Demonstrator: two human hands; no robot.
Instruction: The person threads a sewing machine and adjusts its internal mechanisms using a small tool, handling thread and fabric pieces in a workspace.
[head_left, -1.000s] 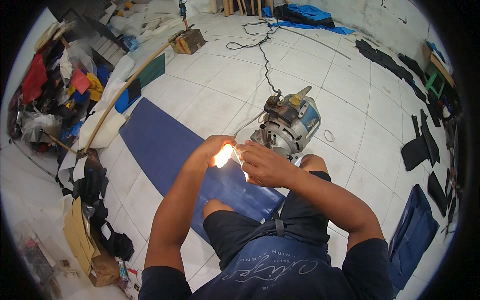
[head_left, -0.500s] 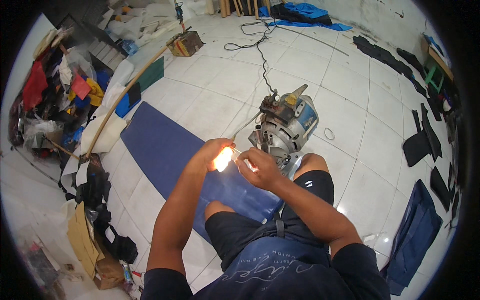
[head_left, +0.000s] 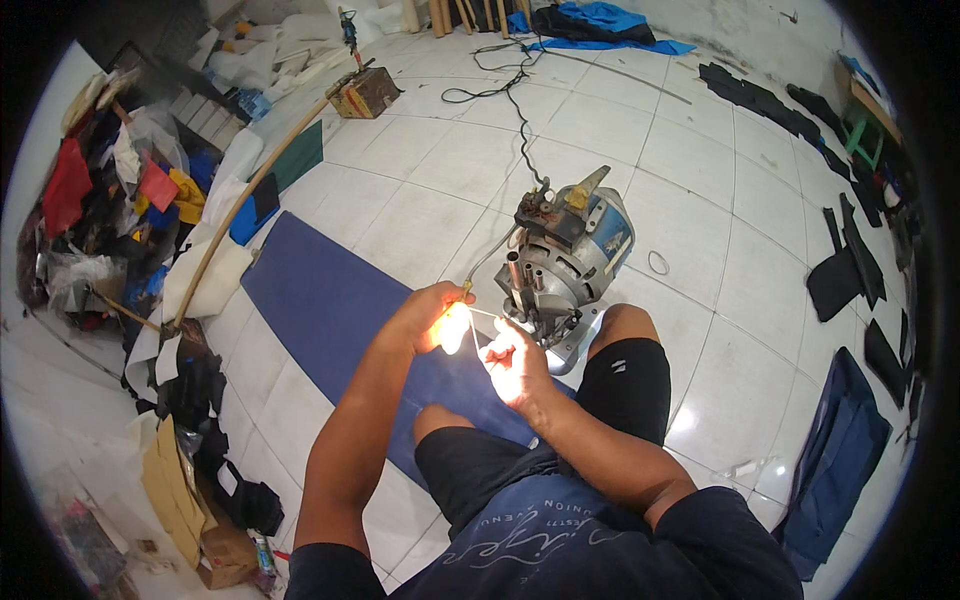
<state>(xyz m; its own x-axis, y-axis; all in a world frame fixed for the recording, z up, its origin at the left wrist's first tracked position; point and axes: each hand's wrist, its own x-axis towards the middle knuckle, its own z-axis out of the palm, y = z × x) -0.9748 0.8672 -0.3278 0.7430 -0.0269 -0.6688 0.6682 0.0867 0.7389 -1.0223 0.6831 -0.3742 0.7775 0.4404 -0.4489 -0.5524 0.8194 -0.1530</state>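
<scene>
I sit on a white tiled floor with a grey and blue electric cutting machine (head_left: 566, 262) standing just in front of my knees. My left hand (head_left: 432, 316) is closed around a thin yellow-handled tool whose tip points toward the machine. My right hand (head_left: 515, 366) pinches a thin pale strand close to the machine's lower left side. Both hands are a few centimetres apart and brightly lit. What exactly the right fingers hold is too small to tell.
A long blue fabric strip (head_left: 330, 300) lies under my left arm. A black cable (head_left: 520, 120) runs from the machine to the far wall. Piles of cloth and bags (head_left: 110, 200) crowd the left; black cut pieces (head_left: 850, 270) and a blue garment (head_left: 835, 460) lie right.
My view has shifted a little, so the machine and hands sit slightly lower right. The hands have moved somewhat apart, with the right hand now lower.
</scene>
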